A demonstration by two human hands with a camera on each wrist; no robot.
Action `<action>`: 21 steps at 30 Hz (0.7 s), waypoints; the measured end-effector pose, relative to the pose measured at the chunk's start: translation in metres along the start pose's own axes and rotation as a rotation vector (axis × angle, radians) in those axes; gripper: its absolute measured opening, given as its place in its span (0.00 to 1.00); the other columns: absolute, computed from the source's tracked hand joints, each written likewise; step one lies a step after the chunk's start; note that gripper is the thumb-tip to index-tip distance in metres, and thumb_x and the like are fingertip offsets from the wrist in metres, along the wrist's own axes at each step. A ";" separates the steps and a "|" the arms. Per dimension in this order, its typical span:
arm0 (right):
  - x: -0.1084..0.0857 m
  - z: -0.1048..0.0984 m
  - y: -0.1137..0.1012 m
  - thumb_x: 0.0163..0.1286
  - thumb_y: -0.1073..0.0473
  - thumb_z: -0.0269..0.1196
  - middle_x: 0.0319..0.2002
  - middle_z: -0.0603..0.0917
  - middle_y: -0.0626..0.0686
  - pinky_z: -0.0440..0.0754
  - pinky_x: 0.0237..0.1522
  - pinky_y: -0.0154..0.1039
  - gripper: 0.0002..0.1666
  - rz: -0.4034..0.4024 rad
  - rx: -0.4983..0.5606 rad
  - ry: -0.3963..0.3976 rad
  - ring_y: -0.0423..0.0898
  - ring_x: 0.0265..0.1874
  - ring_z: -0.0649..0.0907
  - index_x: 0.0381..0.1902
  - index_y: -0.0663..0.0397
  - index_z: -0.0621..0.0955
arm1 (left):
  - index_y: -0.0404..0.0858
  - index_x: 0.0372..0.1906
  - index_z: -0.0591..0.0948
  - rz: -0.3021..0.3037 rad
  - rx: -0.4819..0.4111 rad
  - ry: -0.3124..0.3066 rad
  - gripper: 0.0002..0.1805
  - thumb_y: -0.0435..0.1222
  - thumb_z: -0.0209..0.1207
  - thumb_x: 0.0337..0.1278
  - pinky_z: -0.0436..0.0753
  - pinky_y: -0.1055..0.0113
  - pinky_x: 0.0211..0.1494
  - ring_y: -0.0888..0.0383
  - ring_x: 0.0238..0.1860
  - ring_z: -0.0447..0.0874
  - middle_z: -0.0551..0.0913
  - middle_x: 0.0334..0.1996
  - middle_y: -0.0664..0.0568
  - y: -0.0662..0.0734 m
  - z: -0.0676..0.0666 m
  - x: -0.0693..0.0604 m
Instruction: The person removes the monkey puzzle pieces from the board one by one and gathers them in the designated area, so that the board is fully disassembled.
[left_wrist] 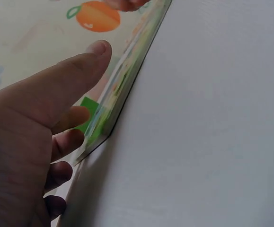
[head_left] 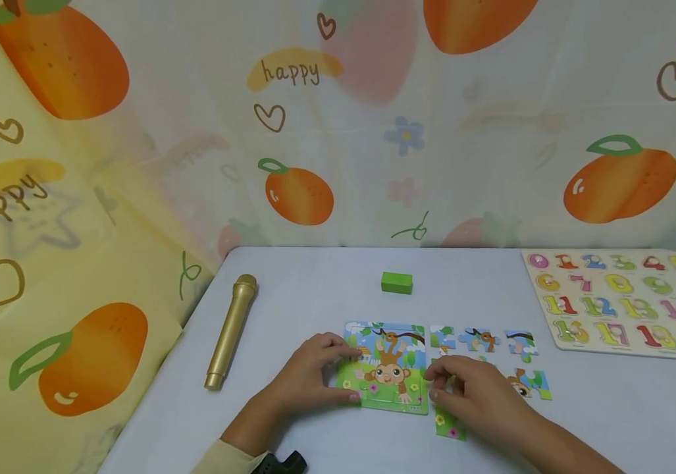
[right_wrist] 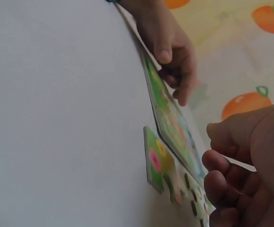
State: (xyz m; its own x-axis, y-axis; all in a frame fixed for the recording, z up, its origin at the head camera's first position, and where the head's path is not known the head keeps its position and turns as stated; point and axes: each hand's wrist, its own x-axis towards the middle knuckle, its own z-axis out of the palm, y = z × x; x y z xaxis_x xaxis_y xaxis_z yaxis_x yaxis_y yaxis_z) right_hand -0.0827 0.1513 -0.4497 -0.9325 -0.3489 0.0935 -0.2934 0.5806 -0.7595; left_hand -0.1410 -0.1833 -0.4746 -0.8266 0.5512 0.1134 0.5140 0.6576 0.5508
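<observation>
A monkey jigsaw board (head_left: 390, 368) lies flat on the white table. My left hand (head_left: 308, 374) is at its left side, thumb and fingertips spread along the edge; the left wrist view shows the thumb (left_wrist: 80, 71) held apart from the fingers. By the board's right edge is my right hand (head_left: 482, 395), its fingers loosely bent; in the right wrist view nothing shows between thumb and fingers. Several loose jigsaw pieces (head_left: 521, 342) lie right of the board, some partly under the right hand in the head view. A green piece with flowers (right_wrist: 154, 158) is nearest me.
Behind the board sits a green block (head_left: 397, 283). A gold microphone (head_left: 232, 332) lies to the left. At the back right is a number peg board (head_left: 628, 303). A printed curtain (head_left: 361, 164) hangs along the table's far edge.
</observation>
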 end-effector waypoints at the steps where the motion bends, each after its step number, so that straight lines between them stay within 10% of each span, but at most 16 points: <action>1: 0.002 0.001 -0.001 0.69 0.59 0.73 0.35 0.82 0.35 0.75 0.29 0.34 0.09 -0.006 0.009 -0.008 0.34 0.24 0.75 0.44 0.39 0.87 | 0.57 0.63 0.87 0.009 0.006 -0.002 0.37 0.63 0.79 0.46 0.76 0.58 0.62 0.64 0.56 0.73 0.78 0.54 0.68 0.001 0.001 0.000; 21: 0.043 0.027 -0.027 0.71 0.57 0.73 0.48 0.85 0.46 0.78 0.33 0.36 0.15 -0.058 0.099 -0.102 0.36 0.29 0.77 0.53 0.49 0.87 | 0.56 0.64 0.86 0.185 0.088 0.029 0.37 0.62 0.80 0.47 0.75 0.57 0.60 0.64 0.54 0.74 0.78 0.52 0.65 0.000 0.009 0.000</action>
State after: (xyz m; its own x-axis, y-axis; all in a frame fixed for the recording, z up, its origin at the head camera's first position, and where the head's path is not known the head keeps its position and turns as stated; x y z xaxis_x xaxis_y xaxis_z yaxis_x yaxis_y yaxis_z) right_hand -0.1088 0.1010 -0.4422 -0.8867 -0.4558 0.0773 -0.3196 0.4837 -0.8148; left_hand -0.1390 -0.1785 -0.4815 -0.7220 0.6525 0.2302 0.6744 0.5895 0.4446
